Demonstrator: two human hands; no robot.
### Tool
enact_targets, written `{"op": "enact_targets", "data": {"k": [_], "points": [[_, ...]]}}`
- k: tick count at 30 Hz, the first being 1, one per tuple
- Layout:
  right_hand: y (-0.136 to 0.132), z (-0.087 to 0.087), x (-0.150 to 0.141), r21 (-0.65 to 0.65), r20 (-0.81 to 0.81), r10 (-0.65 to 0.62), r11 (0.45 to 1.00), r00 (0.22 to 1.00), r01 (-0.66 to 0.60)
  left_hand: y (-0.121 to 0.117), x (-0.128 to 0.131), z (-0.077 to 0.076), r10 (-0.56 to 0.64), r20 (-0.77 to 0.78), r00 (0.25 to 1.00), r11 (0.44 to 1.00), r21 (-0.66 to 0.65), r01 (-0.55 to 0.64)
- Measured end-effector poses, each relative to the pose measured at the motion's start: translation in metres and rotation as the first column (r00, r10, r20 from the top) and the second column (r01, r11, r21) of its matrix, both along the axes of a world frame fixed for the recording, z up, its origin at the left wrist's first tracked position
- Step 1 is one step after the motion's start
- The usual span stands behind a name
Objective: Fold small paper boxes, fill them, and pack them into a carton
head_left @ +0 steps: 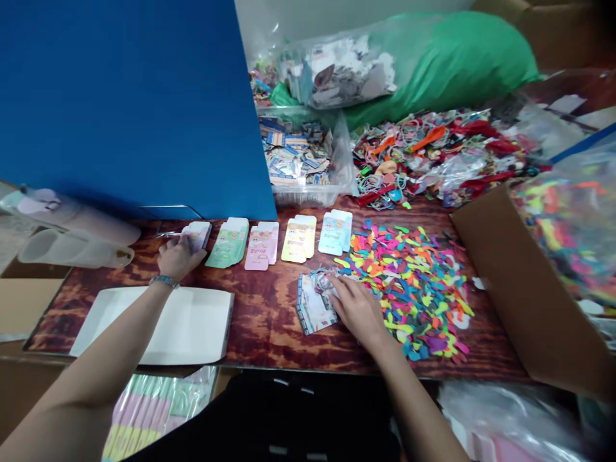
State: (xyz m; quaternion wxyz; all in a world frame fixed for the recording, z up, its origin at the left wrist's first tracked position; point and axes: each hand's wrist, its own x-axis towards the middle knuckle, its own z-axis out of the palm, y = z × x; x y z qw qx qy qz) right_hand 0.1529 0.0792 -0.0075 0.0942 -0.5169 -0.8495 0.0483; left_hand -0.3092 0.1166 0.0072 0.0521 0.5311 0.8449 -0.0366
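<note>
My left hand (179, 256) rests on a small stack of lilac printed cards (197, 235) at the far left of a row on the wood-grain table (269, 340). My right hand (357, 309) lies on a printed card (314, 303) with a tangle of thin loops at its top edge. Just right of that hand spreads a heap of multicoloured cut pieces (414, 289). Stacks of green (229, 242), pink (261, 244), yellow (299, 239) and pale blue cards (335, 232) stand in a row between my hands. A white folded sheet (158, 325) lies beneath my left forearm.
A blue panel (120, 102) rises behind the table. Behind the cards stand a plastic tub of printed cards (298, 160) and a mound of elastic loops and balloons (433, 154). A cardboard box flap (510, 282) stands at the right. Pale plastic rolls (72, 234) lie at the left.
</note>
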Motion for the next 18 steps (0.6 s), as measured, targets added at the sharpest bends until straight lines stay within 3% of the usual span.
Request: {"op": "enact_targets", "data": {"k": [2, 4, 7, 10, 14, 18], "points": [[-0.004, 0.000, 0.001, 0.022, -0.010, -0.022, 1.000, 1.000, 0.022, -0.002, 0.005, 0.005, 0.023, -0.033, 0.999, 0.999, 0.023, -0.023], [-0.008, 0.000, 0.003, 0.045, -0.026, -0.039, 0.998, 0.999, 0.041, -0.006, 0.013, 0.009, -0.038, -0.078, 0.996, 0.990, 0.131, 0.048], [-0.013, 0.000, 0.002, 0.050, -0.049, -0.067, 0.996, 0.997, 0.069, -0.013, 0.033, 0.009, -0.345, -0.073, 0.936, 0.893, 0.283, 0.351], [-0.016, 0.000, 0.000, 0.038, -0.050, -0.076, 0.996, 0.996, 0.078, -0.016, 0.053, -0.002, -0.605, 0.065, 0.794, 0.782, 0.235, 0.577], [-0.017, -0.001, 0.000, 0.015, -0.038, -0.030, 0.999, 0.999, 0.031, -0.011, 0.061, -0.017, -0.596, 0.154, 0.788, 0.800, 0.197, 0.567], [-0.015, -0.003, 0.001, -0.012, -0.032, -0.025, 1.000, 0.999, 0.024, -0.009, 0.054, -0.011, -0.559, 0.166, 0.812, 0.828, 0.165, 0.536]]}}
